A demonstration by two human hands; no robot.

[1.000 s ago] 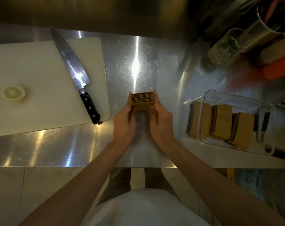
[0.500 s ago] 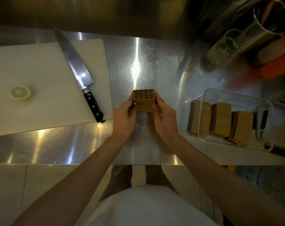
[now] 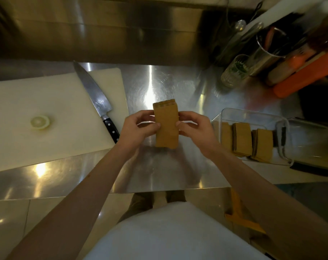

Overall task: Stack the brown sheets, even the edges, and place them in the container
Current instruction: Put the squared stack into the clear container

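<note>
Your hands are both on the stack (image 3: pixel 166 126) of brown sheets, holding it over the middle of the steel bench (image 3: pixel 159 175). Your left hand (image 3: pixel 138 126) pinches the stack's left edge, thumb on the broad top face and fingers curled round the side. Your right hand (image 3: pixel 194 126) does the same on the right edge, thumb tip on the face. Both are closed on the stack, not spread. The stack's broad face looks up at you, long side running away from you, and the layered sheet ends show at its far end. Whether its near end touches the bench, I cannot tell.

To your right stands the clear container (image 3: pixel 234 114), well apart from the stack. Inside it you already have three bundles of brown sheets (image 3: pixel 242 139) leaning in a row, each overlapping the next. A clip-type lid (image 3: pixel 283 139) lies against the container's right end.

To your left lies the white board (image 3: pixel 52 117). On it sits a pale round slice (image 3: pixel 40 121), and a knife (image 3: pixel 95 98) lies across the board's right part, tip away from you, black handle reaching the board's near right edge, just beside your left hand.

At the far right corner you have a glass (image 3: pixel 234 71), a metal pot (image 3: pixel 268 51) with utensils, and an orange item (image 3: pixel 305 77), all blurred.
</note>
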